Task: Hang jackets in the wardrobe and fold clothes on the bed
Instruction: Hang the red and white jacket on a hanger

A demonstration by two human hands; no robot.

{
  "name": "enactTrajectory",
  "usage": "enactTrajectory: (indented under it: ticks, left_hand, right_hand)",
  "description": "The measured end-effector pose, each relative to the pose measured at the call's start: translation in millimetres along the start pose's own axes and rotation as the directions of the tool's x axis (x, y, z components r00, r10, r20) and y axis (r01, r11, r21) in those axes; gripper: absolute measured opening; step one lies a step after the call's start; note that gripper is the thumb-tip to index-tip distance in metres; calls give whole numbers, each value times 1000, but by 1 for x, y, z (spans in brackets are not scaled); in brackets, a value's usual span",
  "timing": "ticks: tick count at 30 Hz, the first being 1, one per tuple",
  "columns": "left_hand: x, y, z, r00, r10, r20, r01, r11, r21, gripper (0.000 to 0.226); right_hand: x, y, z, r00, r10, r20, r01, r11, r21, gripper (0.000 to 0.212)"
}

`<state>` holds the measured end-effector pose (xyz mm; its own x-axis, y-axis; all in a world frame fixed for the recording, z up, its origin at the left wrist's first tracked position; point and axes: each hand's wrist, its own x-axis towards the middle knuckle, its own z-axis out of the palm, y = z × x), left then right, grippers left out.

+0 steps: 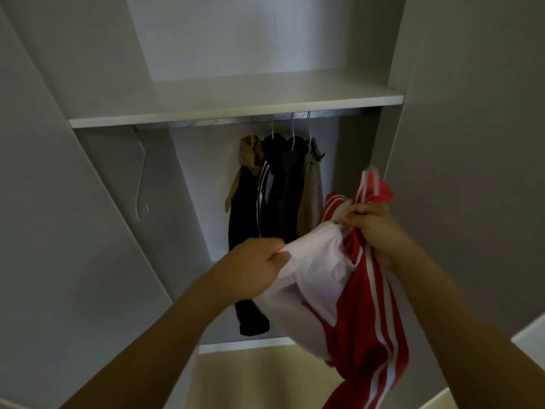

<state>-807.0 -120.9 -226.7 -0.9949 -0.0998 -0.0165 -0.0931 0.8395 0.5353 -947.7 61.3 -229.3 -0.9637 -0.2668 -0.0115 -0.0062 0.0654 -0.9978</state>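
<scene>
Open wardrobe seen from the head camera. A red jacket with white stripes and white lining is held in front of the wardrobe's lower right part, clear of the rail. The left hand grips the white lining at the jacket's left edge; the right hand clenches the bunched collar area near the right side panel. Under the shelf, four garments hang on white hangers toward the rail's right half, touching one another: tan, dark with white stripes, dark, grey-beige. One bare hanger hangs at the rail's left end, with open rail between it and the garments. No legible writing or brand mark shows; the frame is slightly blurred.
</scene>
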Motion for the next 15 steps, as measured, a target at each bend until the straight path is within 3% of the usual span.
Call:
enactTrajectory:
  ticks: [3, 5, 9, 11, 13, 15]
  left_hand:
    - [3, 5, -13, 989, -52, 139, 58, 997, -44, 24]
    - [13, 12, -10, 990, -36, 135, 69, 966, -251, 15]
    - [24, 19, 21, 998, -57, 37, 67, 776, -627, 19]
    - [26, 13, 32, 997, -66, 34, 71, 712, -699, 21]
    - [23, 6, 32, 997, -75, -6, 49, 715, -697, 23]
    - [17, -3, 26, 987, -144, -74, 41, 661, -749, 25]
  right_hand:
    - [-6, -3, 8, 999, 6, 42, -8, 998, 60, 14]
    - [-8, -7, 13, 985, 50, 163, -77, 984, 162, 14]
    - [-11, -1, 18, 927, 38, 373, -26, 999, -37, 11]
    - [-12, 7, 19, 931, 73, 358, -91, 995, 35, 14]
    - [-12, 12, 15, 940, 115, 322, -185, 964, 194, 19]
    - [-7, 18, 7, 957, 101, 274, -154, 972, 180, 12]
